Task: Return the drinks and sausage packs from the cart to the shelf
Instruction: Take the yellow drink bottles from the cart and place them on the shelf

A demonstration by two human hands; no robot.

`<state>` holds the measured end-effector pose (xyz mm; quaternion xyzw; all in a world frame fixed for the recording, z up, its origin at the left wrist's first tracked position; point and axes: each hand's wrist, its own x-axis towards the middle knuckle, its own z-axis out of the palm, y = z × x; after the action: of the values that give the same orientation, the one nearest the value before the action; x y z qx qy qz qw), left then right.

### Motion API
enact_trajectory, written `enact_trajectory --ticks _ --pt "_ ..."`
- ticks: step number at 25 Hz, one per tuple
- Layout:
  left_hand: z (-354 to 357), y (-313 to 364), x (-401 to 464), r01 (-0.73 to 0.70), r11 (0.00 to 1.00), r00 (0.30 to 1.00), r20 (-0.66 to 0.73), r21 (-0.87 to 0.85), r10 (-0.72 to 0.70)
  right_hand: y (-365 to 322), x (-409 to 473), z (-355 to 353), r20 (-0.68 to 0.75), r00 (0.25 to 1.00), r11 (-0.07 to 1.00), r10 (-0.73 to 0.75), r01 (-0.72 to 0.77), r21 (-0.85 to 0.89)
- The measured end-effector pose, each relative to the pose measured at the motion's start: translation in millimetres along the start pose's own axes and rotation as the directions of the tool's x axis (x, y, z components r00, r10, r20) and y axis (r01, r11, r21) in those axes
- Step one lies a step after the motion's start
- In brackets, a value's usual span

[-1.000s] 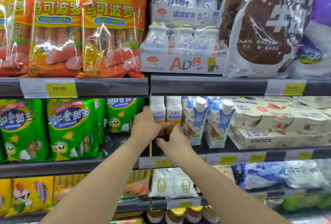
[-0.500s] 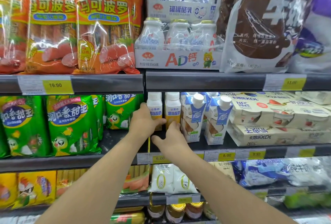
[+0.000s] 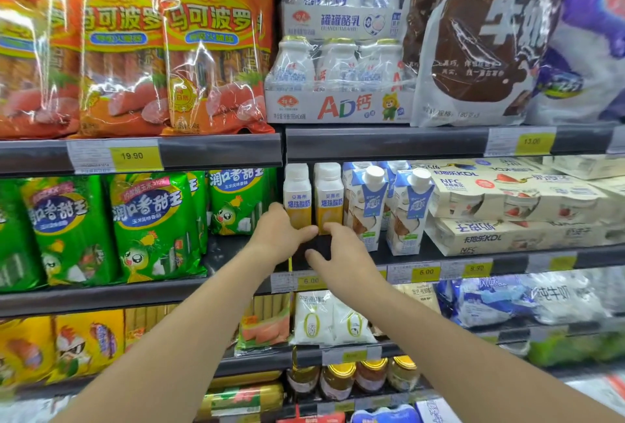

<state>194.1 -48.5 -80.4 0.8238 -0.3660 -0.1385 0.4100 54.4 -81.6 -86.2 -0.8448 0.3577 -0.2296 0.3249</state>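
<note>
Left hand (image 3: 279,236): raised to the middle shelf, fingers curled loosely, fingertips touching the lower front of the left bottle; not wrapped round it, holding nothing.
Right hand (image 3: 341,253): just right of the left hand, fingers spread, fingertips at the base of the right bottle, thumb hanging free below; loose, nothing clasped.
Left bottle (image 3: 297,197): white cap, yellow lower label, upright at the left end of the drinks row, directly above and behind the left hand's fingertips.
Right bottle (image 3: 328,197): same kind, upright, touching the left bottle's side, base partly hidden by the right hand's fingers.
Bottles relative to hands: both standing on the shelf (image 3: 439,255), set back from its front edge; hands in front and below, only fingertips meeting the bases.
Cartons (image 3: 367,209): blue and white with round caps, upright just right of the bottles, nearer the shelf edge.
Boxed multipacks (image 3: 514,209): cream, stacked two high, further right on the same shelf.
Green sausage packs (image 3: 152,226): upright on the same level, left of the bottles.
Orange sausage packs (image 3: 209,47): upright on the shelf above, over the green ones.
Price tag (image 3: 306,281): yellow, reading 6.00, on the shelf edge below the hands.
</note>
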Motion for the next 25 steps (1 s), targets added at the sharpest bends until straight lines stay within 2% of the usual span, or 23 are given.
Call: enact_trajectory --ticks 1,3,5,6,8,10,12,14,16,18,21,25 --pt "-5 3 -6 -0.012 0.999 0.999 0.032 0.047 0.011 0 -8 -6 -0.015 0.999 0.999 -0.029 0.029 -0.034" --pt "-18 13 -24 -0.065 0.943 0.997 0.065 0.327 0.046 4 -25 -20 -0.038 0.998 0.994 -0.046 0.043 -0.096" --pt "-33 25 -48 -0.150 0.736 0.988 0.071 0.660 0.137 13 -40 -36 -0.051 0.999 0.989 -0.017 0.010 -0.145" --pt "-37 33 -62 -0.211 0.655 0.975 0.110 0.725 0.192 22 -50 -46 -0.061 0.998 0.981 0.002 -0.013 -0.191" --pt "-28 57 -89 -0.396 0.616 0.918 0.285 0.681 0.275 47 -69 -71 -0.096 0.995 0.944 0.036 -0.065 -0.324" --pt "5 86 -112 -0.580 0.592 0.810 0.474 0.559 0.346 80 -89 -102 -0.146 0.986 0.885 0.080 -0.138 -0.444" --pt "52 113 -126 -0.728 0.447 0.684 0.600 0.520 0.415 116 -110 -138 -0.192 0.970 0.817 0.146 -0.228 -0.529" --pt "102 138 -134 -0.791 0.287 0.608 0.648 0.540 0.459 152 -138 -180 -0.240 0.949 0.739 0.204 -0.310 -0.598" --pt "155 165 -144 -0.790 0.232 0.607 0.668 0.568 0.431 191 -176 -226 -0.289 0.923 0.691 0.255 -0.383 -0.613" --pt "209 194 -162 -0.792 0.217 0.606 0.693 0.570 0.390 230 -222 -270 -0.320 0.892 0.660 0.318 -0.451 -0.601" --pt "281 232 -201 -0.813 0.208 0.577 0.711 0.543 0.401 282 -294 -323 -0.342 0.842 0.599 0.418 -0.538 -0.592" --pt "373 282 -273 -0.865 0.195 0.500 0.762 0.463 0.411 345 -394 -381 -0.411 0.743 0.519 0.529 -0.666 -0.536"
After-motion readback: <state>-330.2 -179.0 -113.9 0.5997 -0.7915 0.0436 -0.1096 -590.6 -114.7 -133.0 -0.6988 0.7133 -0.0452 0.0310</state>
